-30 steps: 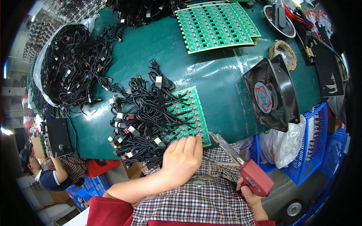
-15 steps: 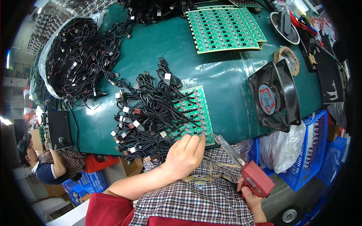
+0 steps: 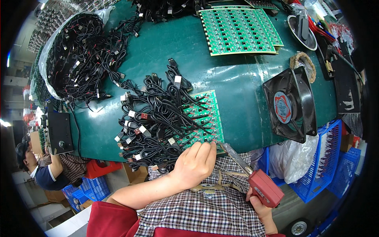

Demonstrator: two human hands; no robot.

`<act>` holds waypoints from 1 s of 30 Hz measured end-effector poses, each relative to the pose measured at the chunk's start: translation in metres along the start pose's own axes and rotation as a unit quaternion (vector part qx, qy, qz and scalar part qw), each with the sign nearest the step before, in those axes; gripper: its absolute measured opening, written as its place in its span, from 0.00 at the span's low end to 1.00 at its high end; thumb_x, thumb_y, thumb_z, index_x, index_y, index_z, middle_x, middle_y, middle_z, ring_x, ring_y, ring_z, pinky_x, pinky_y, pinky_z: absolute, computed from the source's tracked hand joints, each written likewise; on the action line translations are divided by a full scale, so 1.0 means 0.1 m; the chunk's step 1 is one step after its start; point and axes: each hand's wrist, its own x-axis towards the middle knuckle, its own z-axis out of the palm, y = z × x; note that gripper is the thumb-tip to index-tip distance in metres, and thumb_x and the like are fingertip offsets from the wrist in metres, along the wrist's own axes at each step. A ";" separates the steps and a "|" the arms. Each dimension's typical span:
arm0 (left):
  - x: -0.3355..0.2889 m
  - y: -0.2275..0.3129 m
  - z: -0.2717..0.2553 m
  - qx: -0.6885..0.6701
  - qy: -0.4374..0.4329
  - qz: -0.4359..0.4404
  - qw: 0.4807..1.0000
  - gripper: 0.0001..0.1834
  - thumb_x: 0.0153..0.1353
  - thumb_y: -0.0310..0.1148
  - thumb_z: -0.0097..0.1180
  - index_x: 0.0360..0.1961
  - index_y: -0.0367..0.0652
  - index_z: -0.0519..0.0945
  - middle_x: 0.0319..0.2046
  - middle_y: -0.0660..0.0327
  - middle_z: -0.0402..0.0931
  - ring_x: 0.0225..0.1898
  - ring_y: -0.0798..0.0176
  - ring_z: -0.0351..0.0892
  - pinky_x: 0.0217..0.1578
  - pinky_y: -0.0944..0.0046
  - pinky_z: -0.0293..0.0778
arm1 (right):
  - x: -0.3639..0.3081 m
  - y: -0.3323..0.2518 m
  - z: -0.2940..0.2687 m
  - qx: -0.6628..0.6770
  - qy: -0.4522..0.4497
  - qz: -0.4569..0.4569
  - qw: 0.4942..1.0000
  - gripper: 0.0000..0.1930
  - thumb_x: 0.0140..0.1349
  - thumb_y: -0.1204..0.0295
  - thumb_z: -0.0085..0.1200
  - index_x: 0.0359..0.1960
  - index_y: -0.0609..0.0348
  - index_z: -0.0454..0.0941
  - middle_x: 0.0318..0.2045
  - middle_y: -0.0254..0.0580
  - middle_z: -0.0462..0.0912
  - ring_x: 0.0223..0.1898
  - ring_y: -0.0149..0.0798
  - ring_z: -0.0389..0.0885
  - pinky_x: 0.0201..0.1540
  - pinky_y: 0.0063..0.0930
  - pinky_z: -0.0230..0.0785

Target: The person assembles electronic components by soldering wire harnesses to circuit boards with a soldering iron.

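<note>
A green circuit board (image 3: 215, 114) lies near the front edge of the table, with black USB cables (image 3: 160, 108) bunched over its left side and short red wires along it. My left hand (image 3: 195, 165) rests at the board's near edge, its fingers pinched together; whatever lies between the fingertips is hidden. In my right hand (image 3: 260, 209) is a red soldering gun (image 3: 266, 189) with a metal shaft pointing up and left. Its tip is by the near right corner of the board, close to my left fingertips.
Stacked green circuit boards (image 3: 241, 31) lie at the back. A black fan (image 3: 290, 104) stands at the right, before a brown-rimmed dish (image 3: 303, 65). A bag of cables (image 3: 81, 59) fills the far left, above a black box (image 3: 60, 132). Blue crates (image 3: 316, 173) stand below right.
The soldering gun's tip has moved slightly left, nearer my left fingertips and the board's corner. My left hand stays almost in place. The whole view has shifted a little.
</note>
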 end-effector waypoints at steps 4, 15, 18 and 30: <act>0.01 0.00 -0.01 0.001 -0.003 0.000 1.000 0.15 0.45 0.22 0.57 0.37 0.30 0.78 0.24 0.61 0.68 0.24 0.64 0.69 0.23 0.69 0.68 | 0.00 0.09 -0.04 -0.001 0.016 0.000 1.000 0.34 0.48 0.67 0.66 0.54 0.77 0.67 0.28 0.41 0.82 0.25 0.28 0.80 0.31 0.21 0.73; 0.00 0.01 0.00 0.018 0.007 0.001 1.000 0.15 0.44 0.22 0.58 0.36 0.31 0.79 0.24 0.61 0.68 0.24 0.65 0.69 0.22 0.69 0.67 | 0.01 -0.07 -0.05 -0.017 -0.025 0.017 0.999 0.32 0.53 0.60 0.63 0.54 0.68 0.64 0.38 0.46 0.77 0.26 0.33 0.74 0.29 0.26 0.69; 0.00 0.02 0.01 0.028 0.013 0.005 1.000 0.15 0.44 0.23 0.58 0.36 0.31 0.79 0.24 0.61 0.68 0.24 0.65 0.69 0.22 0.70 0.67 | 0.02 -0.10 -0.05 -0.026 -0.032 0.026 0.999 0.32 0.54 0.59 0.63 0.53 0.67 0.65 0.39 0.46 0.78 0.25 0.33 0.74 0.28 0.25 0.69; -0.01 0.01 -0.03 0.005 0.002 0.009 1.000 0.16 0.44 0.23 0.58 0.37 0.31 0.78 0.27 0.60 0.70 0.26 0.64 0.71 0.25 0.69 0.69 | 0.01 0.09 -0.06 -0.032 0.001 -0.031 0.999 0.34 0.48 0.69 0.65 0.54 0.76 0.67 0.28 0.44 0.82 0.24 0.30 0.80 0.30 0.21 0.74</act>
